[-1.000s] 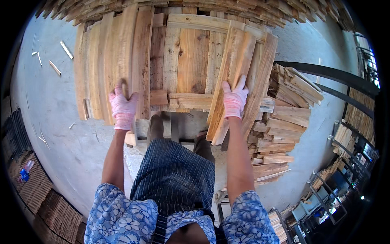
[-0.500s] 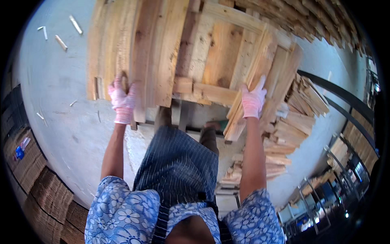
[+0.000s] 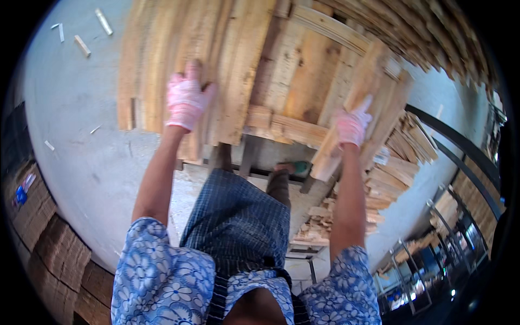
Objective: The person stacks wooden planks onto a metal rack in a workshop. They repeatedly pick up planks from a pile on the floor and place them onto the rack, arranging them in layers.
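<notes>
Both my hands wear pink-and-white knit gloves. My left hand lies on a row of long pale boards at the left, its thumb and fingers apart. At the right, my right hand rests on a board that slants toward me, with a finger stretched along the wood. Whether its other fingers curl round the board's edge is hard to see. Between the hands, more planks lie lengthwise, with a short crosswise wood piece at their near end.
A dark metal frame shows under the boards. Short wood offcuts are heaped at the right beside a curved black bar. Stacked wood strips fill the far right. A few scraps lie on the grey floor.
My left hand has moved right and away from me across the boards. My right hand and the slanted board beneath it have shifted right and slightly away.
</notes>
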Demonstrator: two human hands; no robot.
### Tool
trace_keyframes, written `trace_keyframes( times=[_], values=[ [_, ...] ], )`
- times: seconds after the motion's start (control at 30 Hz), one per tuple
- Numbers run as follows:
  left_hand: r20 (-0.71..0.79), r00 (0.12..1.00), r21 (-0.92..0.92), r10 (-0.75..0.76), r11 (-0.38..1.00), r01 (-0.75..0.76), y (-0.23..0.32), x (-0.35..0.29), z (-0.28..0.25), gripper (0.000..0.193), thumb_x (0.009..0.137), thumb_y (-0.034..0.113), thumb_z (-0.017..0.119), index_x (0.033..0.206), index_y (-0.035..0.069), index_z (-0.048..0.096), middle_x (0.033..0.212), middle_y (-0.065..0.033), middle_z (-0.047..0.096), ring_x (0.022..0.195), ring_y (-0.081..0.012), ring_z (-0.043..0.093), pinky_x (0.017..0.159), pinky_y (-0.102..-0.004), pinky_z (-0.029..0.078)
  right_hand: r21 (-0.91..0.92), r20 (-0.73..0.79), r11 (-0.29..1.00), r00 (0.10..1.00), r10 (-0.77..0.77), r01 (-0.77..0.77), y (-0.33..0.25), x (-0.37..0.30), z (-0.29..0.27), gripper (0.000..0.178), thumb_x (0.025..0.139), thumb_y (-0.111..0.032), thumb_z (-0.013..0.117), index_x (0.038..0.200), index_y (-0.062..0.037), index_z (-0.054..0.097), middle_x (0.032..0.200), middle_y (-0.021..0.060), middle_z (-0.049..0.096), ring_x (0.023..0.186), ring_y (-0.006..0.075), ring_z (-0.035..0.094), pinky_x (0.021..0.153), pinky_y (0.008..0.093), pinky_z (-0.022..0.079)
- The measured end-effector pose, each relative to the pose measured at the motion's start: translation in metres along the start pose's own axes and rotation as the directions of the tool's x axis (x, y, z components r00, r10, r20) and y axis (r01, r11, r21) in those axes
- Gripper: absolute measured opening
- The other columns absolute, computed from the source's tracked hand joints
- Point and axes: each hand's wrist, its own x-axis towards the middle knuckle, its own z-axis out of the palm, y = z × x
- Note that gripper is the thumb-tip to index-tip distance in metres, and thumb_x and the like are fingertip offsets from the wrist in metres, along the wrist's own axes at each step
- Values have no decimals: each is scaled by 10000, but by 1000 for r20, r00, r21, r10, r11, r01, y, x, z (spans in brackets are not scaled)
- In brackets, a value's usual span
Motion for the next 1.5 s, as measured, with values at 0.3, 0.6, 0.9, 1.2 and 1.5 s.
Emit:
trace_keyframes(
  times=[0.3, 0.6, 0.9, 1.2, 1.5],
  values=[
    [50, 999, 124, -13, 992, 7, 2, -5, 7, 792, 883, 466, 695, 1567, 263, 349, 1300, -285, 524, 1178, -475, 535, 973, -558, 475, 224, -162, 799, 830, -533, 557, -41, -59, 41, 1056, 822, -381, 788, 1644, -150, 168, 1444, 404, 390, 1312, 543, 470, 1113, 546, 404],
    [-52, 994, 22, 92, 996, -91, -6, -14, 14, 785, 887, 459, 693, 1570, 253, 367, 1333, -315, 508, 1176, -480, 526, 985, -573, 431, 1, -3, 905, 905, -426, 426, -181, -128, 108, 917, 917, -481, 674, 1627, -139, 204, 1285, 355, 485, 1115, 510, 573, 983, 542, 481],
    [-262, 958, -353, 116, 912, -207, -24, -17, 17, 812, 805, 260, 804, 1527, 132, 454, 1194, -285, 548, 1044, -445, 567, 916, -519, 491, 338, 120, 862, 891, -438, 378, -130, -97, 67, 905, 862, -372, 758, 1610, -192, 280, 1381, 330, 449, 1198, 495, 572, 1027, 506, 492],
    [-74, 964, -593, 254, 766, -247, 145, -62, 28, 853, 860, 270, 738, 1583, 51, 341, 1303, -266, 458, 1215, -397, 475, 1062, -498, 408, -109, -170, 956, 942, -289, 274, -31, 7, 60, 822, 898, -432, 678, 1598, -205, 309, 1183, 263, 559, 1061, 448, 614, 871, 528, 544],
    [-275, 737, 220, 618, 786, -578, 204, -10, 102, 635, 734, 298, 733, 1280, 42, 533, 1478, -283, 396, 1402, -500, 358, 1076, -716, 291, -50, -186, 940, 921, -342, 338, -27, 8, 73, 775, 916, -428, 673, 1578, -198, 340, 1357, 311, 489, 1169, 477, 571, 957, 546, 511]
  ],
)
